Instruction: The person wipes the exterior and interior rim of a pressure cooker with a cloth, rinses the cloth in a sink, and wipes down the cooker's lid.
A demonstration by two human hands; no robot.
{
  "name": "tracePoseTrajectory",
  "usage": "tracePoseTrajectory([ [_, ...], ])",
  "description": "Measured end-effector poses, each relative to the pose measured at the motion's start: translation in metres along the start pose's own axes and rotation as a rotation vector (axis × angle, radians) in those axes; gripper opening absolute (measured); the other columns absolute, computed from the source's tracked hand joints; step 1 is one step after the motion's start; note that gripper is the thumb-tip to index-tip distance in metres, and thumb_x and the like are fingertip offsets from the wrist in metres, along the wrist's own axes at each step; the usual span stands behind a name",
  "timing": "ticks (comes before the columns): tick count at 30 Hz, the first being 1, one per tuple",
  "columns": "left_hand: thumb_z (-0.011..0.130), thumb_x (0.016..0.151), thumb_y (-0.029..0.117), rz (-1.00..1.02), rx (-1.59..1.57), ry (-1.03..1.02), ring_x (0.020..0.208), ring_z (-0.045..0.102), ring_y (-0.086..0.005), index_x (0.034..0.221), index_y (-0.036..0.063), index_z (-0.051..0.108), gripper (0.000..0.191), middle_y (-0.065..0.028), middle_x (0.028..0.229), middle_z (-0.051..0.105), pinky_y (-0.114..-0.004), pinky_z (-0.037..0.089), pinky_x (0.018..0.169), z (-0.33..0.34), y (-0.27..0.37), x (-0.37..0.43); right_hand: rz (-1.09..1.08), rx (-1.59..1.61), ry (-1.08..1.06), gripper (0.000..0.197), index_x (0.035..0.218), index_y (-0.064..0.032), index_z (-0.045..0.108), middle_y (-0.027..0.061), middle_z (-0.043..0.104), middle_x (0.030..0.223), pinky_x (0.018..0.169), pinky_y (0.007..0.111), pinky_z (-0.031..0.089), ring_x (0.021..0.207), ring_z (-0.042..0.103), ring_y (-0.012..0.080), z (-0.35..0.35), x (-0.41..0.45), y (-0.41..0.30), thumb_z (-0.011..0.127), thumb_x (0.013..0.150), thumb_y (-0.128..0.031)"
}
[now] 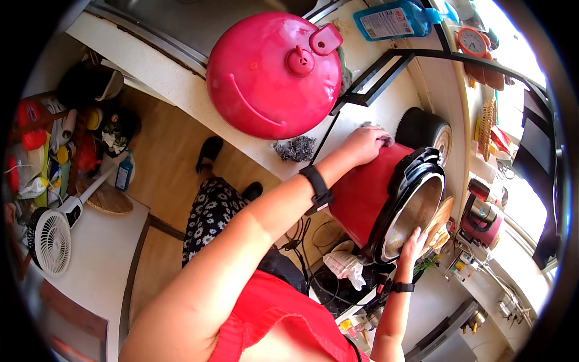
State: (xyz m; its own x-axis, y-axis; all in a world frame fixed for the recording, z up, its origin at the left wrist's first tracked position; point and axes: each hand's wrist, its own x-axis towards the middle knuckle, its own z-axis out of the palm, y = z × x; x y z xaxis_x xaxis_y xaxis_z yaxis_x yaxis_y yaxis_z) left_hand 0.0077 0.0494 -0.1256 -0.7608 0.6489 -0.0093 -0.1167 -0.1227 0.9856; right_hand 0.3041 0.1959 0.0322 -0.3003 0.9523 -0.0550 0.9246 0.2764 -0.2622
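A red electric pressure cooker body [362, 194] lies tilted at the counter, its black collar and metal-lined mouth turned to the right. My left hand [366, 147] rests on its upper side, fingers closed around a small greyish scrubbing pad [387, 140]. At the lower edge of the mouth, my right hand [410, 248] grips the rim, with its fingertips at the inside. The glossy pink-red domed lid [271, 86], with a steam valve and a curved ridge, sits apart across the sink's front edge. Dark steel wool [296, 149] lies on the counter between lid and cooker.
Behind the cooker stands a black pot [423, 129] on its side. A black metal frame [380, 74] and a blue pump bottle [393, 20] are near the sink [181, 22]. Cables [296, 240] hang below. To the left, a white fan [52, 242] lies on a white surface.
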Motion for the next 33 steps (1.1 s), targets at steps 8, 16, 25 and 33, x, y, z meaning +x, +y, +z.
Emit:
tracePoseTrajectory([
  [8,0.058,0.087,0.001,0.171,-0.034,-0.026,0.124,0.054,-0.0336,0.126,0.0014,0.06,0.04,-0.0198,0.131,0.058,-0.038,0.041,0.107,-0.021,0.064,-0.056,-0.055,0.099,0.046,0.051,0.14,0.0073,0.036,0.0227,0.044,0.142,0.11,0.037,0.031,0.13,0.043,0.0307,0.0,-0.003,0.005,0.045,0.104,-0.028],
  [16,0.055,0.091,0.011,-0.083,-0.082,-0.599,0.105,0.066,-0.0247,0.117,0.0037,0.068,0.029,-0.0131,0.114,0.07,-0.033,0.049,0.092,0.009,0.026,0.073,-0.154,-0.018,0.1,0.039,0.129,0.0049,0.047,0.0233,0.054,0.123,0.099,0.041,0.04,0.113,0.052,0.0338,0.008,-0.001,0.004,0.049,0.101,-0.022],
  [25,0.048,0.085,0.006,-0.072,0.46,-0.285,0.094,0.063,-0.0427,0.097,0.0009,0.063,0.02,-0.0234,0.1,0.067,-0.05,0.051,0.081,-0.014,0.009,-0.001,-0.065,-0.079,0.061,0.044,0.132,0.0048,0.043,0.0285,0.06,0.119,0.095,0.043,0.043,0.111,0.058,0.0405,0.004,-0.007,-0.019,0.048,0.102,-0.026],
  [33,0.048,0.09,0.001,-0.153,0.475,-0.029,0.079,0.064,-0.0462,0.141,-0.0126,0.026,0.057,-0.0304,0.087,0.064,-0.051,0.051,0.068,-0.008,0.012,-0.159,-0.164,-0.026,0.156,0.042,0.121,0.0042,0.047,0.0306,0.062,0.112,0.091,0.046,0.045,0.104,0.06,0.0438,0.02,0.007,0.002,0.046,0.101,-0.032],
])
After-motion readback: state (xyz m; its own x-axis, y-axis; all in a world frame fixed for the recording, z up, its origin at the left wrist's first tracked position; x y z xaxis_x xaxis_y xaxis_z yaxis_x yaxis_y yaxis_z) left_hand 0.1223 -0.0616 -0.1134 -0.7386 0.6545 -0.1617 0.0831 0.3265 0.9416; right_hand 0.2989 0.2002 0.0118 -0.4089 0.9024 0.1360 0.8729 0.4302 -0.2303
